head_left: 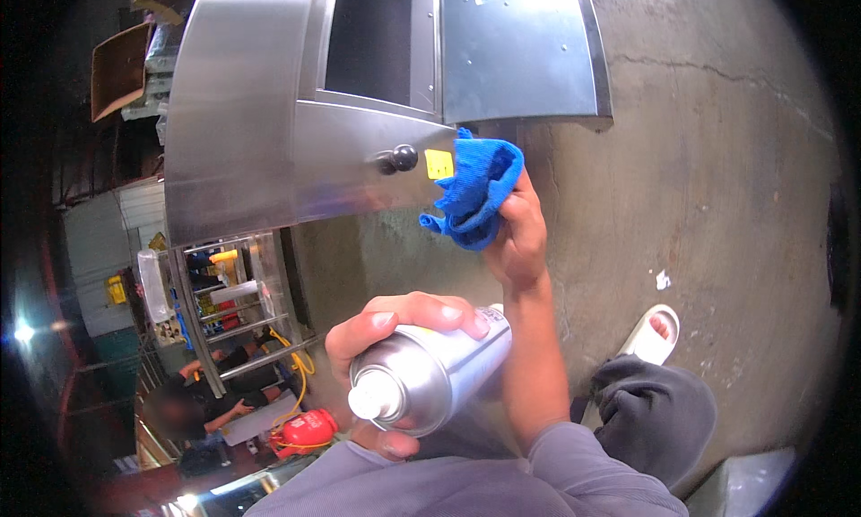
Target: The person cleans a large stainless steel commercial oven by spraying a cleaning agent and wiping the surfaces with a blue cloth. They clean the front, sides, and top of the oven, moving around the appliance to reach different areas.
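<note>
My left hand [408, 315] is wrapped round a white and silver aerosol can [453, 364], tilted with its white nozzle toward the lower left. Farther out, my right hand [520, 234] grips a bunched blue cloth [480, 190]. The cloth is at the lower corner of a brushed stainless steel cabinet [238, 131], beside a yellow label [439, 164]; whether it touches the steel I cannot tell. A round black knob [405, 156] sticks out from the panel left of the label.
A metal door or side panel [520, 60] stands at the cabinet's right. At lower left are a metal ladder-like frame [238, 329], a red tank [309, 427], a yellow hose [300, 360] and a person [202, 409] at work. My white sandal [650, 342] rests on the concrete floor [708, 185].
</note>
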{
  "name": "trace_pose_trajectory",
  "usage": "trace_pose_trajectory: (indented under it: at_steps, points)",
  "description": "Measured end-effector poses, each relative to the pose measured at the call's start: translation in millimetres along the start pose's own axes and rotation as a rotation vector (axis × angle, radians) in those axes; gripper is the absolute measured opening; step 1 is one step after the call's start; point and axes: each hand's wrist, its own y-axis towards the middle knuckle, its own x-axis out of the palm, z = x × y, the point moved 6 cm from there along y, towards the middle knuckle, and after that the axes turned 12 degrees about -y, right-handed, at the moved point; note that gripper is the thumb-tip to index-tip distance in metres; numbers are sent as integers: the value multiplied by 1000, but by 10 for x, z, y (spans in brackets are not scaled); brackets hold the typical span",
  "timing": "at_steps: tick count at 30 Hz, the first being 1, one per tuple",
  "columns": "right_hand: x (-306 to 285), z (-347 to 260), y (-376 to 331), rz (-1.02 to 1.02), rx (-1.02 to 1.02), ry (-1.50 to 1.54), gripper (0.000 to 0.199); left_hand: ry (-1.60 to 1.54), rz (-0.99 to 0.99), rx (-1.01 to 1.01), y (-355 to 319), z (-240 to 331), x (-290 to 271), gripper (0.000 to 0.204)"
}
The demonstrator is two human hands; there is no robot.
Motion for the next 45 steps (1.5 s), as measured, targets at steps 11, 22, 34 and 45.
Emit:
trace_pose_trajectory:
  at_steps: [11, 22, 34, 45]
  points:
    - [214, 23, 273, -217, -25, 84, 53, 47, 175, 281, -8, -48, -58, 102]
    - [103, 36, 455, -147, 13, -137, 49, 370, 462, 28, 97, -296, -219, 93]
    - [318, -95, 362, -104, 38, -167, 35, 550, 622, 124, 102, -328, -367, 90]
    - [-403, -182, 466, 583, -58, -115, 17, 1107, 525, 95, -18, -363, -434, 74]
